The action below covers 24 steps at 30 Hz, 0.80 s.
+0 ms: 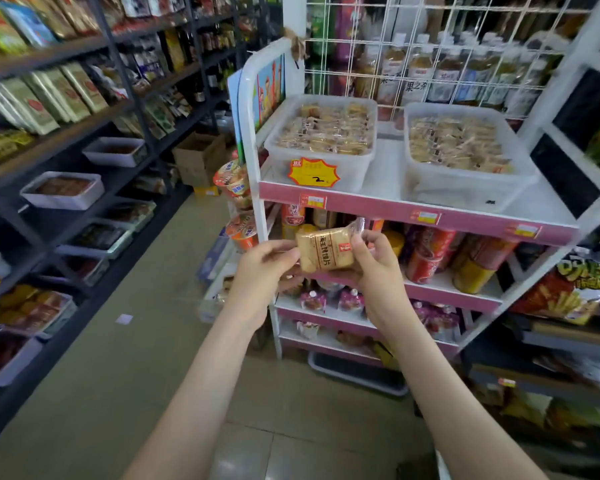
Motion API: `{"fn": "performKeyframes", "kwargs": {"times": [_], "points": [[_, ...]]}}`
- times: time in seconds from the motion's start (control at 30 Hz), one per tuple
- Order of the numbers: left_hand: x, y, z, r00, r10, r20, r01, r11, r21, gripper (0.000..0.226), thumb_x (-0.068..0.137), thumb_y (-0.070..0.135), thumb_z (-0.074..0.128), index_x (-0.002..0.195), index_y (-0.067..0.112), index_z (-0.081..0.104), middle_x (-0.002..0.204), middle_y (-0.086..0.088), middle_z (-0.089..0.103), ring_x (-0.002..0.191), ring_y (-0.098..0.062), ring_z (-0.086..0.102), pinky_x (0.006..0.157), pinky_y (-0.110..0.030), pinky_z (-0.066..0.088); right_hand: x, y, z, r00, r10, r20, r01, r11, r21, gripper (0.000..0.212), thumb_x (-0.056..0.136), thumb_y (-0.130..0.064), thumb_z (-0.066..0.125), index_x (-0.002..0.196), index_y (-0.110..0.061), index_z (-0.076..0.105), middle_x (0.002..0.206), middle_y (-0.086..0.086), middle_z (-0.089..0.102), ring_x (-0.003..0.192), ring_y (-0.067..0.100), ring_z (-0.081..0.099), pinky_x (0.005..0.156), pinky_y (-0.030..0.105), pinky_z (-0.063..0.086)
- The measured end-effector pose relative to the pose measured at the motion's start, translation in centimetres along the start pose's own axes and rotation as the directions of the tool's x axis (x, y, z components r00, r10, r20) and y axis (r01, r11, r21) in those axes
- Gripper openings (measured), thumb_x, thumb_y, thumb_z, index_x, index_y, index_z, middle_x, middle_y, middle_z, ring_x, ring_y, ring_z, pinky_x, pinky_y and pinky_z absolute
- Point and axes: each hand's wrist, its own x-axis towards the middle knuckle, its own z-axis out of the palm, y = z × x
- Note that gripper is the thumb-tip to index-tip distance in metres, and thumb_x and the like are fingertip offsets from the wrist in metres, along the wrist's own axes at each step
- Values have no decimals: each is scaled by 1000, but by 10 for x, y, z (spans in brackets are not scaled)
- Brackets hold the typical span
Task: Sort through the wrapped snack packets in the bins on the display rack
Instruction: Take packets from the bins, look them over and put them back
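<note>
Both hands, left hand and right hand, pinch one snack packet, its long axis roughly upright. Two bins sit above.

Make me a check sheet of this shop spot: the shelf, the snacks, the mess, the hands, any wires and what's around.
Surface: top shelf of the white-and-pink rack, carrying two bins.
Job's things: left bin and right bin both hold wrapped snacks; one packet is out, held in front of the rack.
Clutter: yellow price tag on the left bin's front; cardboard box on the floor.
Grips: left grip pinches the packet's left edge; right grip holds its right side.
Cables: nothing seen.
Surroundings: dark shelves of packaged goods to the left; wire grid and bottles behind the rack.
</note>
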Motion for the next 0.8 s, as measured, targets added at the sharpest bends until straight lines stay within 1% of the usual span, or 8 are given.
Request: {"fn": "performKeyframes", "kwargs": {"times": [0.07,0.13,0.23,0.3,0.4,0.53,0.67,0.8], "points": [[-8,-1,-7,997,-59,39,64,989,-131,10,95,6,57,100,5,65,82,-5,70,68,-12,68,60,-27,57,-7,4,6,1000,10,15,-12,994,106,12,101,-19,43,103,-8,46,97,13,67,86,24,70,63,35,58],[-13,-2,-14,992,-88,85,104,974,-202,10,96,8,55,100,2,62,84,-10,66,64,-12,64,54,-25,56,-12,10,15,999,37,37,-44,978,202,9,101,-18,43,96,-10,46,95,13,66,81,23,68,61,35,57],[-18,-1,-27,990,-70,120,88,984,-157,8,94,8,56,99,2,57,90,-14,61,67,-14,63,56,-27,57,-19,20,30,996,80,41,-89,957,276,11,102,-17,40,95,-11,46,86,8,68,70,19,67,57,34,52],[-18,-1,-40,991,-44,129,57,993,-99,7,92,7,60,98,5,56,90,-12,62,71,-16,64,62,-30,58,-22,26,40,996,79,50,-91,945,316,13,102,-16,39,94,-11,46,84,7,70,70,19,68,61,36,51],[-18,-4,-57,989,-51,137,54,998,-20,12,90,4,62,102,7,58,93,-9,63,78,-17,65,67,-29,56,-24,34,55,997,67,46,-79,940,332,13,102,-14,38,92,-10,45,85,10,68,75,23,67,66,42,52],[-16,-5,-72,980,-92,177,112,988,-110,21,90,0,60,111,1,58,83,-7,62,62,-8,61,57,-22,52,-26,37,65,999,53,12,-55,954,296,15,101,-11,41,87,-12,48,86,8,63,76,18,61,65,33,50],[-13,-9,-76,972,-75,222,111,982,-151,26,92,0,58,118,-4,56,89,-11,59,67,-11,58,59,-21,54,-27,36,63,997,65,-30,-55,962,268,15,99,-13,47,85,-13,53,86,8,63,79,21,58,65,31,46],[-12,-16,-77,973,-60,225,92,986,-136,14,93,2,56,107,4,60,93,-6,67,78,-12,62,68,-22,53,-31,42,58,996,82,-21,-73,956,283,11,99,-15,47,90,-12,53,93,17,61,74,25,58,47,25,45]]}}
